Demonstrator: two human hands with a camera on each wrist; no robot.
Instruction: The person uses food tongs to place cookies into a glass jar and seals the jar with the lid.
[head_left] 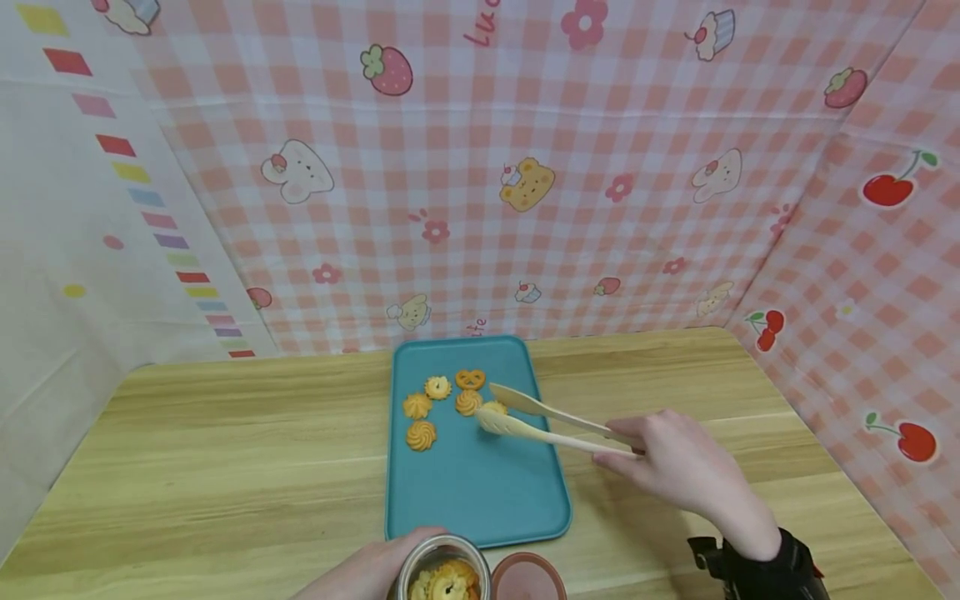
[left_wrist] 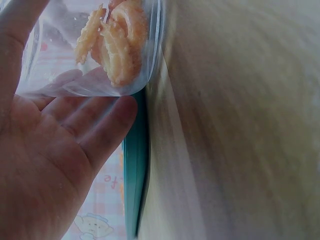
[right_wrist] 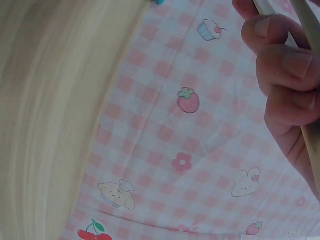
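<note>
My right hand [head_left: 667, 462] grips a pair of pale wooden-coloured tongs [head_left: 566, 417], their two arms spread. The tongs' tips reach over the blue-green tray [head_left: 480, 508], on either side of a pale cookie [head_left: 496, 407] that they partly hide. Close by lie a swirled cookie [head_left: 469, 403] and a pretzel-shaped cookie [head_left: 470, 379]. At the bottom of the head view my left hand [head_left: 386, 558] holds a clear jar [left_wrist: 60, 80] with a metallic rim and several cookies [left_wrist: 117, 45] inside. In the right wrist view my curled fingers [right_wrist: 290, 65] wrap the tongs' handles.
More cookies [head_left: 421, 435] lie on the tray's left half. A reddish-brown round lid [head_left: 528, 577] sits just right of the jar, in front of the tray. The wooden table [head_left: 247, 467] is bounded at the back and sides by patterned cloth [head_left: 465, 250].
</note>
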